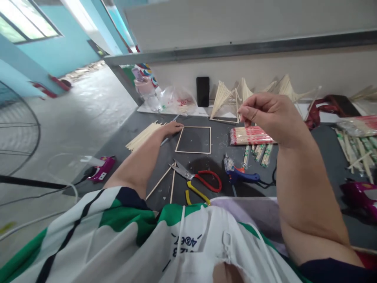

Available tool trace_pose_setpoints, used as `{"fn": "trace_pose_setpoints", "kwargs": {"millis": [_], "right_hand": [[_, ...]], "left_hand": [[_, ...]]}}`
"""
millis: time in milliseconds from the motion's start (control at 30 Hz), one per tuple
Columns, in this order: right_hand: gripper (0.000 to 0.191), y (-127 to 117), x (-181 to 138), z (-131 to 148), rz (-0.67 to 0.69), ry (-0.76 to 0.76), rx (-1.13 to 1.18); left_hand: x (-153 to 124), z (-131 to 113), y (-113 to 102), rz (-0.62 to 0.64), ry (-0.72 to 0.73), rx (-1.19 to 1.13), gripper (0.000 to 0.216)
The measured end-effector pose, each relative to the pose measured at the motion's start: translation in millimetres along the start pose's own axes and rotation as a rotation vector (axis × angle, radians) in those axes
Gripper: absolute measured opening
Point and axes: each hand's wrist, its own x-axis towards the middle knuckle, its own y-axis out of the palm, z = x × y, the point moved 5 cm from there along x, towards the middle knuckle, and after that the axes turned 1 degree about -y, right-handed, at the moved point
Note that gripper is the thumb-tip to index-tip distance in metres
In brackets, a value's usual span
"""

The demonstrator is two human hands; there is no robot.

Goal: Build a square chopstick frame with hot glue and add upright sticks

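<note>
1. Square frame of thin, pale wooden sticks (210,140): one, hollow, lying flat on the dark grey tabletop (217,149), left of its middle and set in from the far edge.
2. Left hand (171,128): lowered, fingertips at the frame's far-left corner; whether they pinch the stick or merely rest there, I cannot say.
3. Right hand (266,114): raised, thumb and fingers drawn together; whether anything slender is held between them, I cannot say.
4. Step in hand, by judgement: attending to the frame's far-left corner. The next move seems to call for a steady left hand and a light touch, the sticks being slender.
5. Blue plastic glue gun with orange trigger (243,175): right of the frame, nearer the near edge; nozzle crusted with whitish residue.
6. Scissors with steel blades and red handles (209,179): between frame and near edge, overlapping a yellow-handled tool (200,193).
7. Pile of loose, straight pale sticks (143,136): toward the left edge, partly behind the left forearm.
8. Glossy red-and-clear packet of sticks (250,135): below the right hand.
9. Fan-shaped stick structure, ribbed and twisted (222,98): along the far edge.
</note>
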Motion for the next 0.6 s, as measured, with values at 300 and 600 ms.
{"fn": "trace_pose_setpoints", "kwargs": {"millis": [300, 600], "right_hand": [[0.011, -14.1, -42.7, 35.3, -0.041, -0.115, 0.126], [0.026, 51.0, -96.4, 110.9, 0.494, -0.481, -0.081]], "left_hand": [[-20.9, 1.5, -22.5, -0.026, -0.160, -0.189, 0.047], [-64.2, -11.7, -96.8, -0.566, 0.100, -0.593, 0.053]]}}
